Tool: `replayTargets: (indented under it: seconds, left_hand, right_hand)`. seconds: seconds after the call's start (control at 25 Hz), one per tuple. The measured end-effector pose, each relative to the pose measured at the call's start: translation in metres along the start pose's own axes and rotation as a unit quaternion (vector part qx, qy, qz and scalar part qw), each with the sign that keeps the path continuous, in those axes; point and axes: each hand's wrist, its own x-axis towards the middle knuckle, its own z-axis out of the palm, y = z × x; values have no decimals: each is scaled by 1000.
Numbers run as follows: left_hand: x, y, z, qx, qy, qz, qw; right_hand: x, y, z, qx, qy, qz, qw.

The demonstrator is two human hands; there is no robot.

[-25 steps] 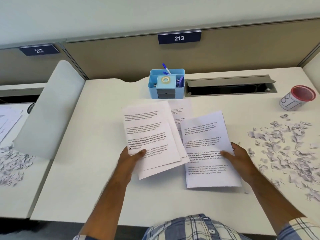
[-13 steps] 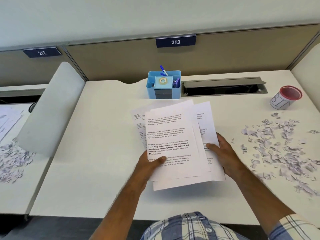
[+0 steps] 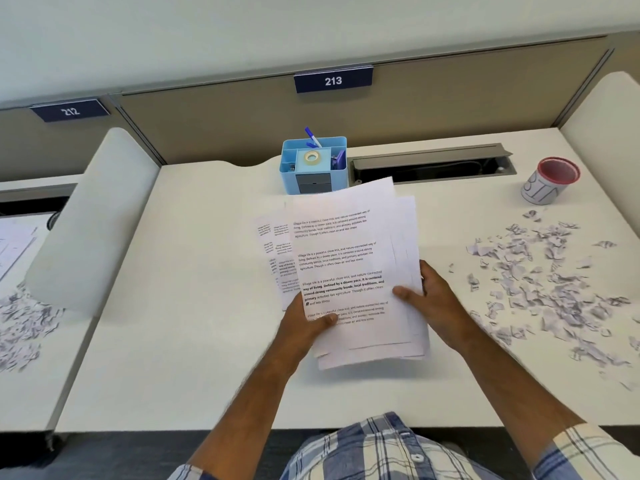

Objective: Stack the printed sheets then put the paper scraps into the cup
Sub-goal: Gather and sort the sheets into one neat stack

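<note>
Here, on the white worktop [image 3: 194,341], the left hand [image 3: 303,327] pinches the lower left edge of the printed sheets [image 3: 349,271], thumb on top. The sheets sit loosely fanned in the middle, a few left edges poking out. Behind them stands a blue desk organiser [image 3: 313,164] with a tape roll and pens. The right hand [image 3: 433,299] clamps the sheets' right edge, thumb across the top page. Further right the paper scraps [image 3: 540,285] lie scattered, and the red-rimmed cup [image 3: 550,181] stands beyond them, well apart from both hands
</note>
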Motion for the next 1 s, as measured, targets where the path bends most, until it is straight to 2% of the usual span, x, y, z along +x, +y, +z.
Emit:
replayTargets:
  seconds: [0.08, 0.24, 0.44, 0.68, 0.88, 1.0]
  left_hand:
    - [2, 4, 4, 24, 51, 21, 998]
    - [7, 16, 9, -7, 100, 28, 995]
    - [14, 26, 3, 8, 79, 40, 996]
    - [11, 36, 7, -18, 82, 49, 995]
    - [8, 51, 5, -49, 81, 101, 990]
    - [10, 54, 8, -29, 73, 111, 991]
  right_hand:
    - [1, 0, -1, -30, 8, -11, 999]
    - [1, -5, 3, -33, 40, -38, 998]
    - [4, -7, 8, -43, 14, -33, 998]
    - [2, -14, 15, -77, 35, -44, 995]
    - [-2, -28, 12, -93, 47, -86, 991]
    - [-3, -31, 17, -98, 43, -89, 990]
